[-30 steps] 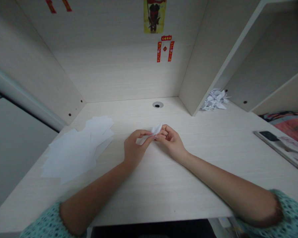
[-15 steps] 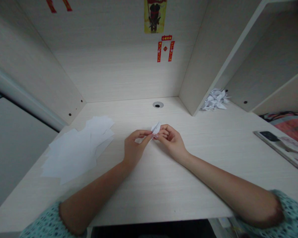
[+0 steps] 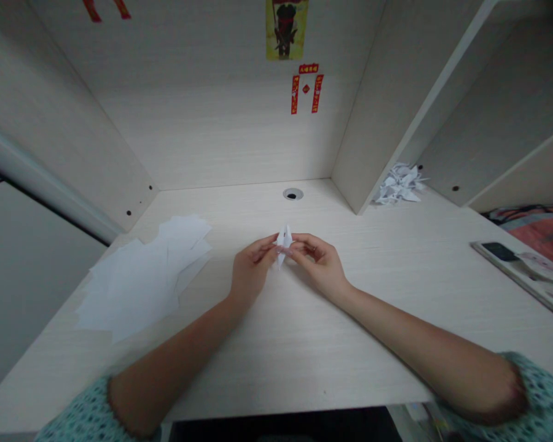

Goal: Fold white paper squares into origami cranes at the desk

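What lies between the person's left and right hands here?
A small piece of folded white paper, pinched by the left hand and right hand, in the head view.

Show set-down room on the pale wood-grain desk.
Bare: the pale wood-grain desk between the forearms, before the left hand and right hand; also right of them, up to the black phone and heap of folded white paper. Crowded: loose white paper sheets at left, and the folded white paper piece between the hands.

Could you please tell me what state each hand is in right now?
Left hand: closed, pinching the folded white paper.
Right hand: closed, pinching the folded white paper from the other side.
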`<state>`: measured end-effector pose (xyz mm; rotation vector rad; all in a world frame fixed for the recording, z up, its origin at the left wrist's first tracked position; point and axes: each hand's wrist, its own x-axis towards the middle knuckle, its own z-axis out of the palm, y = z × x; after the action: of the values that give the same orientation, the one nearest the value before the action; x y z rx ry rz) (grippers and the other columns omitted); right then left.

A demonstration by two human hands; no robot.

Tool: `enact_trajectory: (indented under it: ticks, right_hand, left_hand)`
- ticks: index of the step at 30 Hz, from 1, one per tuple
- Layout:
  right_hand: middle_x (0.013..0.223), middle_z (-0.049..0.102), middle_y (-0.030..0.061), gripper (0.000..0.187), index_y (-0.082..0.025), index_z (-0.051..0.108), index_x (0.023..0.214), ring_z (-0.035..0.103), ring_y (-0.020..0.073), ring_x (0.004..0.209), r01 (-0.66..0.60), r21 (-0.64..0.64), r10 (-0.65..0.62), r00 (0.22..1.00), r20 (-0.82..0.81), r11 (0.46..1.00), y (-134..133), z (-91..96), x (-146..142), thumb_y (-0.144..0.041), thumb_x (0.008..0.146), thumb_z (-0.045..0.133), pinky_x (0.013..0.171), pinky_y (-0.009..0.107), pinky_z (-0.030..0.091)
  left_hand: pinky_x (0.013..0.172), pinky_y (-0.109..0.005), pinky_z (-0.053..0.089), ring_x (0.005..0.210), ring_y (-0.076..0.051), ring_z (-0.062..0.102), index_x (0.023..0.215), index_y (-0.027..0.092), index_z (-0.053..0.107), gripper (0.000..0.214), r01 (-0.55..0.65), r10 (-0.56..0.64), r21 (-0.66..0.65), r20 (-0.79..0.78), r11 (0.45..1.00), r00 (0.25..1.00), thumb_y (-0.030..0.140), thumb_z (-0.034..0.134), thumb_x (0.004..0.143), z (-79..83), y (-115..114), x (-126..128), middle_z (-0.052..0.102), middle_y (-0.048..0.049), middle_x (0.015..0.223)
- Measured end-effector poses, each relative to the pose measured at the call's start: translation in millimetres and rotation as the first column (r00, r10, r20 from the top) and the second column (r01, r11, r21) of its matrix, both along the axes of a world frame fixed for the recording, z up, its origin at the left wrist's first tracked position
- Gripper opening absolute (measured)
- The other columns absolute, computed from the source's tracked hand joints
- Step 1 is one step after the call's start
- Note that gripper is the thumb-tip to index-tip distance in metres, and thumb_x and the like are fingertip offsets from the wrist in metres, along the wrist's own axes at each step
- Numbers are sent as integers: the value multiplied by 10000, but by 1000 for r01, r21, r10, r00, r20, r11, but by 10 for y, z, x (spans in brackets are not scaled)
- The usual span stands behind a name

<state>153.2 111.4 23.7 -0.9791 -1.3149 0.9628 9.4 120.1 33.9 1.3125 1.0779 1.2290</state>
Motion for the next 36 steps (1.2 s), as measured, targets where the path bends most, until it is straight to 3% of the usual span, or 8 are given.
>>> enact_trajectory:
  ticks: [7,12,15,18,25,28,32,36]
  right_hand:
    - [829,713,41,299,-217,695,963,642,178,733,63,26,-64,997,44,998,-5,-26,-1,-357,699,706,732,339,508]
    - [791,723,51,270,-188,715,853,656,186,699,-7,-175,-14,993,-117,984,19,-23,-3,-365,651,739,680,330,515]
    - [785,724,53,250,-183,722,811,651,184,681,-24,-224,-5,992,-129,974,33,-41,6,-374,650,734,643,317,506]
    - [808,722,59,233,-189,732,819,639,181,675,21,-181,-28,999,-35,983,41,-64,24,-369,671,716,636,313,494]
    - [762,702,53,184,-215,739,862,609,168,689,80,64,-91,976,199,995,23,-54,40,-324,739,655,632,291,467]
    - [799,711,67,225,-196,733,884,614,170,692,79,20,-81,981,179,997,24,-53,23,-345,735,654,630,289,465]
    - [752,706,54,392,-160,661,1048,605,144,610,8,-109,-2,999,54,994,41,-68,12,-363,713,668,581,267,453]
    - [717,687,32,445,-160,587,1133,591,130,599,-31,-76,36,997,62,997,39,-69,28,-341,731,652,585,256,448]
  left_hand:
    - [701,-279,500,717,-158,632,810,208,714,166,-19,18,-12,-44,1000,999,318,662,697,7,-1,-1,693,-4,731]
    - [680,-265,494,695,-147,622,807,197,712,188,-39,39,-4,-85,999,996,346,669,700,-20,2,-21,693,-13,748]
    - [673,-263,491,697,-151,625,803,202,711,193,-18,17,-11,-107,1000,994,363,655,714,-17,-2,-20,689,-11,730]
    - [664,-255,485,709,-155,630,825,217,711,203,15,-16,-8,-150,1000,989,381,636,732,-12,-15,-15,696,-9,756]
    - [593,-239,445,630,-145,581,740,196,704,289,25,-13,35,-307,999,951,460,587,751,-61,-10,-45,666,4,677]
    - [571,-233,428,601,-135,547,732,178,689,331,40,-29,27,-324,999,945,477,553,770,-85,7,-58,637,7,641]
    - [572,-222,418,601,-124,519,687,166,656,346,47,-40,19,-272,999,962,475,531,781,-82,5,-48,604,8,628]
    - [529,-218,372,560,-115,485,622,167,623,360,19,-5,40,-330,999,944,487,543,765,-38,-10,-44,556,18,573]
